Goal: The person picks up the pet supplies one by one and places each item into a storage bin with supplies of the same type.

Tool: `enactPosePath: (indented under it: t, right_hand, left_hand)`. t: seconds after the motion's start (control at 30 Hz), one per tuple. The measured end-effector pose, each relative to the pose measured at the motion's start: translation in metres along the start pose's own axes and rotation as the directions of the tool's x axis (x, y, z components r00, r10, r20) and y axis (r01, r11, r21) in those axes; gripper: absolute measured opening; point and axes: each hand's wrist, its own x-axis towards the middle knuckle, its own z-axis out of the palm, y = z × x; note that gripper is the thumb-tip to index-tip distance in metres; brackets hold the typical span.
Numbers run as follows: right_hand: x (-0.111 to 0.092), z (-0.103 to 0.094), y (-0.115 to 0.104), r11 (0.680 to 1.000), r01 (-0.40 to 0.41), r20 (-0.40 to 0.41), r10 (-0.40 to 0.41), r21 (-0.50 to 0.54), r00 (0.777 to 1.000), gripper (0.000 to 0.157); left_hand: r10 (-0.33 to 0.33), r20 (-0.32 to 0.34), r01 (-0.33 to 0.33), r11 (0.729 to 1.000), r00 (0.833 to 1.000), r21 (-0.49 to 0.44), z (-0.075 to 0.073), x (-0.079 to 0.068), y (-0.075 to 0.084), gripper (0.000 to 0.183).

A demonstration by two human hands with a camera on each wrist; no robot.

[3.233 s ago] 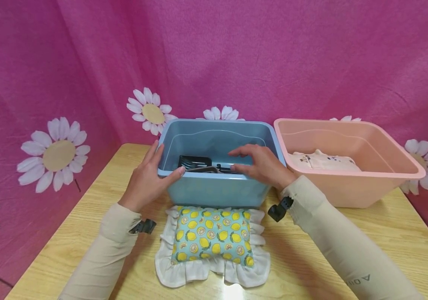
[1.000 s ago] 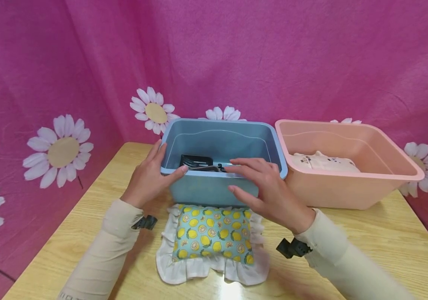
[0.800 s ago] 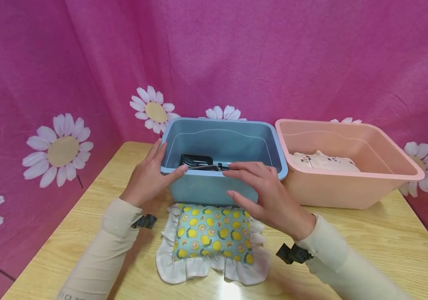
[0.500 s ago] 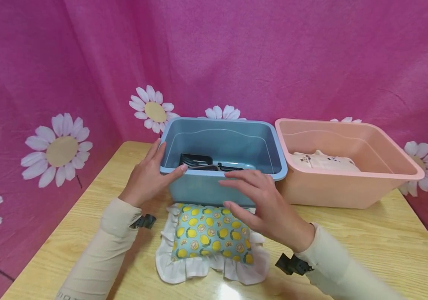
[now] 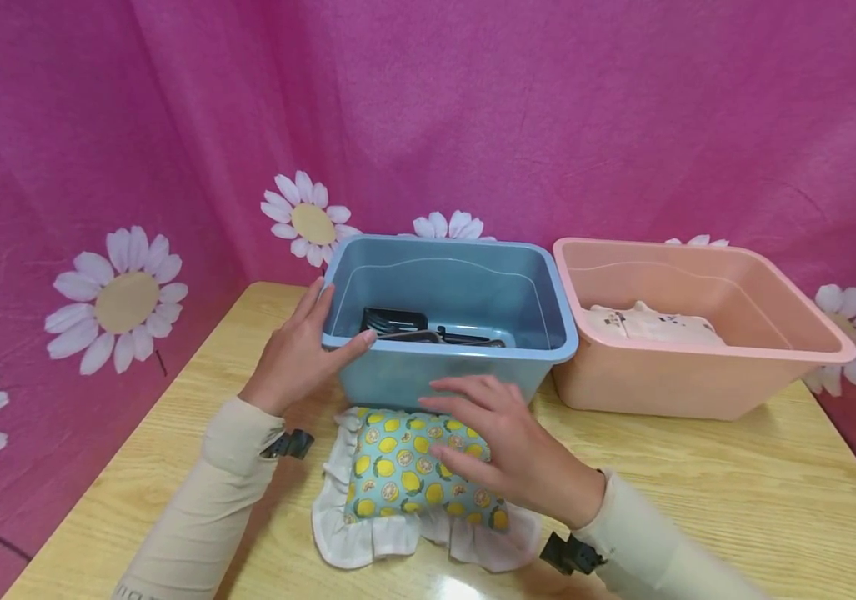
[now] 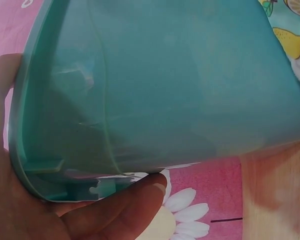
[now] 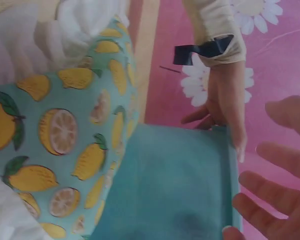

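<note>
My left hand holds the front left corner of the blue plastic bin, thumb over the front rim and fingers along the left side. The left wrist view shows this grip on the bin's rim close up. My right hand hovers over the right part of a small lemon-print pillow with white frills, fingers spread and nothing in them. The pillow lies on the table against the bin's front. Inside the bin are a black slotted turner and other dark utensils, partly hidden by the front wall.
A pink bin stands right beside the blue one and has a cream cloth item with small dark prints in it. Both stand on a light wooden table. A magenta curtain with daisies encloses the back and sides.
My right hand has come out of the blue bin, back toward me and down over the pillow, with nothing in it. The left hand has kept its hold on the bin's corner.
</note>
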Motion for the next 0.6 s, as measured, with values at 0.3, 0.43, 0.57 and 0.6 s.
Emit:
enactPosePath:
  t: [0.3, 0.43, 0.57, 0.6]
  right_hand:
    - [-0.007, 0.015, 0.006, 0.997, -0.064, 0.118, 0.06, 0.033, 0.991, 0.052]
    - [-0.01, 0.02, 0.009, 0.995, -0.093, 0.182, 0.084, 0.045, 0.98, 0.058]
    - [-0.011, 0.025, 0.012, 0.992, -0.119, 0.253, 0.105, 0.042, 0.962, 0.067]
    - [-0.011, 0.027, 0.013, 0.991, -0.129, 0.269, 0.114, 0.038, 0.957, 0.069]
  left_hand:
    - [0.001, -0.009, -0.001, 1.0, 1.0, -0.01, 0.001, 0.0, 0.001, 0.102]
    - [0.0, -0.011, -0.001, 1.0, 1.0, -0.014, 0.001, -0.001, 0.001, 0.102]
    - [0.001, -0.014, -0.001, 1.0, 1.0, -0.013, 0.001, -0.001, 0.0, 0.102]
    - [0.0, -0.013, 0.0, 1.0, 1.0, -0.014, 0.001, -0.001, 0.0, 0.102]
